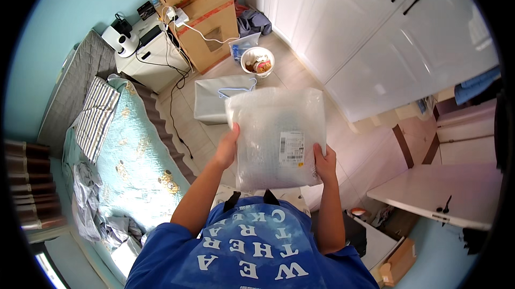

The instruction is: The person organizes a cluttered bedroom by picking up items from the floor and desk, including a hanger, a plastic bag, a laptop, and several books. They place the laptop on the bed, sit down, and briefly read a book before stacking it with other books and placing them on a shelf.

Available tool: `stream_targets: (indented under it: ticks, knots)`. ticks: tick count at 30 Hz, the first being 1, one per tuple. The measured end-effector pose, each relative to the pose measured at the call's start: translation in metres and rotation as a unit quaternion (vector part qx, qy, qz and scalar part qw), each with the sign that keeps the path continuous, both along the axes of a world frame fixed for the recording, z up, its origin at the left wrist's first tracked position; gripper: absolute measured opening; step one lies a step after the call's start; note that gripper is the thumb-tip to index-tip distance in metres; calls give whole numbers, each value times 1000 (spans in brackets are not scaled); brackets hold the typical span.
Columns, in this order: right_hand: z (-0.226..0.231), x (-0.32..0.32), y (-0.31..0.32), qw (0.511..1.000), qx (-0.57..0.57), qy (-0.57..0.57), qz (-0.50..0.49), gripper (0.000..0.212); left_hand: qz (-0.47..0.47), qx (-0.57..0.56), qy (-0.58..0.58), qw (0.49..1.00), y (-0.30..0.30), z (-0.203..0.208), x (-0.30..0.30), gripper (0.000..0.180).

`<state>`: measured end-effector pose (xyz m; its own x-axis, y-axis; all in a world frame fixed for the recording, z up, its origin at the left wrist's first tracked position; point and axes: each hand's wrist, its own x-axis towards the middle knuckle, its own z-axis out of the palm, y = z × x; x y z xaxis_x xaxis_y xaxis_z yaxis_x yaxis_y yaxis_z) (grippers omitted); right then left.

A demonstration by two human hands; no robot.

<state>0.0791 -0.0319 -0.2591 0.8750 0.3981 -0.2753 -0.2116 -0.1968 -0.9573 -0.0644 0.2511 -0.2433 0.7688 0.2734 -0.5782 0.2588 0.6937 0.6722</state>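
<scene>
Blue short-sleeved T-shirt is filling bottom centre. Flat, square, translucent plastic-wrapped package is sitting mid-frame; left hand and right hand, well apart, are gripping opposite side edges, probably balancing it, leaving its white paper label uncovered. Upper centre, grey box-shaped item is lying beyond; round white bin is standing above.

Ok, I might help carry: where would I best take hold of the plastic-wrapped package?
Probably by its far edge, from the far side, pinching above and below: the package looks broad and flat, and the left hand and right hand hold its sides, leaving that edge free.
</scene>
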Motion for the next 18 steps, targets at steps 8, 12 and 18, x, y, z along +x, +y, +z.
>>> stream_targets:
  ticks: [8,12,18]
  knots:
    - [12,188,21,976,42,58,206,49,-145,205,33,967,-30,-39,142,32]
    - [33,261,29,959,-16,41,280,62,-62,253,-19,965,-34,-39,197,17]
    - [11,305,66,978,-38,92,183,43,-85,434,-34,896,13,-24,229,15]
